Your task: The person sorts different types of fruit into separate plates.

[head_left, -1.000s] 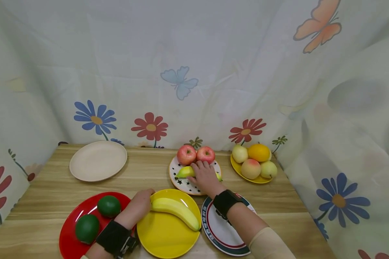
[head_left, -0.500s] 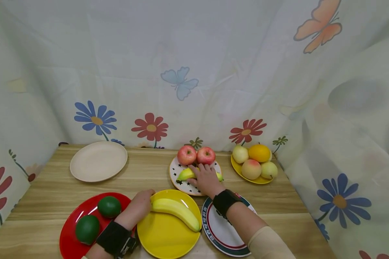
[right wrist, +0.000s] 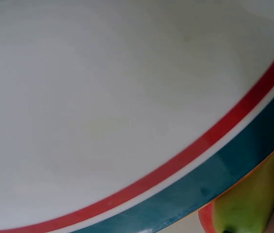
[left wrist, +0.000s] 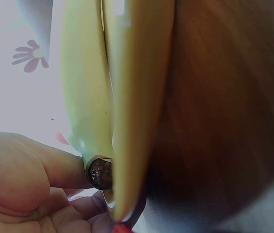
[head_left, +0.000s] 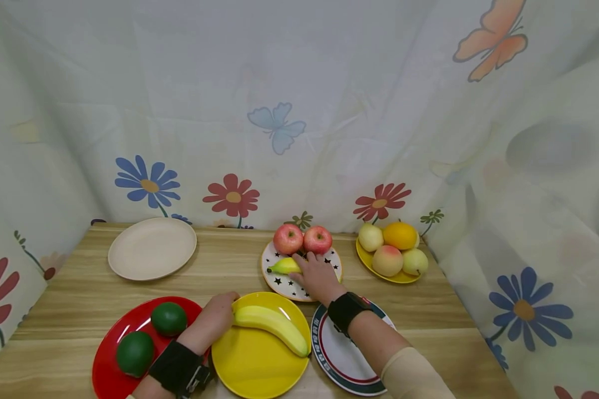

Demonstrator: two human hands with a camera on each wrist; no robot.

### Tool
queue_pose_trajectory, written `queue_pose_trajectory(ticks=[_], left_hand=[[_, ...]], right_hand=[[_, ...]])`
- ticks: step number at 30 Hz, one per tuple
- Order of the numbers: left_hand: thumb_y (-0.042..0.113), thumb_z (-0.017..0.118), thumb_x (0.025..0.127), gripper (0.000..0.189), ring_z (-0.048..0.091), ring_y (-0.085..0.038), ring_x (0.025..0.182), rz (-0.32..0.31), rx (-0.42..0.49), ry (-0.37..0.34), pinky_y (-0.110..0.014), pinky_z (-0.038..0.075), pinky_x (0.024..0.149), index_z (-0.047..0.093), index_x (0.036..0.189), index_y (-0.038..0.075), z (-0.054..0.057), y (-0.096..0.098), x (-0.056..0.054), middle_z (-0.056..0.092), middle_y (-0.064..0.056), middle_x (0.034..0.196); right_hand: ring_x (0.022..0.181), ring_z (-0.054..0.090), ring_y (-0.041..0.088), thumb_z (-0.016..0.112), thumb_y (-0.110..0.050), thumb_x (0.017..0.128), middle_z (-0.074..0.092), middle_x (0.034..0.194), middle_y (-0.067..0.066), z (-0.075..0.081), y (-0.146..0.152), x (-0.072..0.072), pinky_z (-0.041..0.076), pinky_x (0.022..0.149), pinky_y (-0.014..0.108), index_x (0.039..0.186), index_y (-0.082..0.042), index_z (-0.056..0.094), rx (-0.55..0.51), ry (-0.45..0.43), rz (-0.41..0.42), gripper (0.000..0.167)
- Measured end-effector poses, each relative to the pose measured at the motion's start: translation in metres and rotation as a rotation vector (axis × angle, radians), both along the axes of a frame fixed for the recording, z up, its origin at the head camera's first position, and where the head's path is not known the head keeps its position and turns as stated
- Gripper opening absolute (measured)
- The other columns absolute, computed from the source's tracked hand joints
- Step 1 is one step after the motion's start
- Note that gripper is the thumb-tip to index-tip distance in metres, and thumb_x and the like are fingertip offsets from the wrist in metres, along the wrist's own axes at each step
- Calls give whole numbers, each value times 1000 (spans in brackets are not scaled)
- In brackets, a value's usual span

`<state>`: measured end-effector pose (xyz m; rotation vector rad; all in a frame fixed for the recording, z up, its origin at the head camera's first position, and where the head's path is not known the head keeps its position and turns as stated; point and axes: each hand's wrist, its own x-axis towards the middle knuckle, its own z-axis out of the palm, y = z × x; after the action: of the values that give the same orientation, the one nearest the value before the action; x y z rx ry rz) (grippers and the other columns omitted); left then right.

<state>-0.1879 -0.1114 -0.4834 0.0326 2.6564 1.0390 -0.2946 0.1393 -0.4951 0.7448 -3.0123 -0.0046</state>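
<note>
My left hand [head_left: 214, 318] is at the upper left rim of a yellow plate [head_left: 259, 377]. A large yellow banana [head_left: 272, 324] lies on that plate. In the left wrist view, the thumb [left wrist: 59, 165] meets the dark tip of this banana [left wrist: 86, 82], while the fingers curl at the edge of the yellow plate [left wrist: 137, 97]. Farther back, my right hand [head_left: 319, 277] grips a smaller green-tipped banana [head_left: 284, 266] over a star-patterned plate [head_left: 282, 285]. My hand hides the banana's right end. Two apples [head_left: 288, 239] sit behind it on the same plate.
A red plate [head_left: 107, 354] with two green fruits [head_left: 135, 353] stands at left. Beneath my right forearm is a white plate with a green rim [head_left: 336, 363]. At the back are a beige plate [head_left: 152, 249] and a yellow plate [head_left: 364, 260] of mixed fruit.
The smaller banana has turned and shifted slightly left under my right hand; its right end, visible before, is now hidden. My left hand stays in place.
</note>
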Motion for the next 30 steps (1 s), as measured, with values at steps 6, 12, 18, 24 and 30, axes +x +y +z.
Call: queue_pose_trajectory(ticks=[6,12,18,24,30], left_hand=[[1,46,96,22,53,-20,81,-3,-5,-9,-39,52,79,57,114,2,0,1,0,59,-8,94],[2,46,96,21,53,-21,81,-1,-21,-1,-39,51,80,58,113,2,0,1,-1,59,-8,94],[2,42,97,22,53,-20,81,-3,-1,3,-38,51,79,58,113,2,-1,0,0,60,-8,95],[2,44,96,22,53,-20,82,2,2,1,-37,51,79,58,114,2,-1,-1,0,59,-8,94],[4,41,99,23,53,-20,82,-1,5,-2,-36,51,78,58,114,3,-1,-1,0,60,-7,95]], right_hand=[[99,50,28,41,-57,94,52,115,12,-2,1,-2,50,83,40,145,-19,36,4,-15,0,64],[98,49,28,43,-56,93,51,113,13,-1,0,-2,50,82,38,144,-18,37,-12,-26,5,64],[80,50,22,46,-55,92,50,107,9,1,-1,-1,48,68,32,142,-19,39,-41,-7,35,62],[76,47,21,48,-54,92,48,103,7,3,-2,-1,43,65,30,141,-19,39,-115,-14,38,61],[82,49,21,49,-53,93,52,103,6,4,-1,0,47,75,34,137,-18,40,-121,-18,33,57]])
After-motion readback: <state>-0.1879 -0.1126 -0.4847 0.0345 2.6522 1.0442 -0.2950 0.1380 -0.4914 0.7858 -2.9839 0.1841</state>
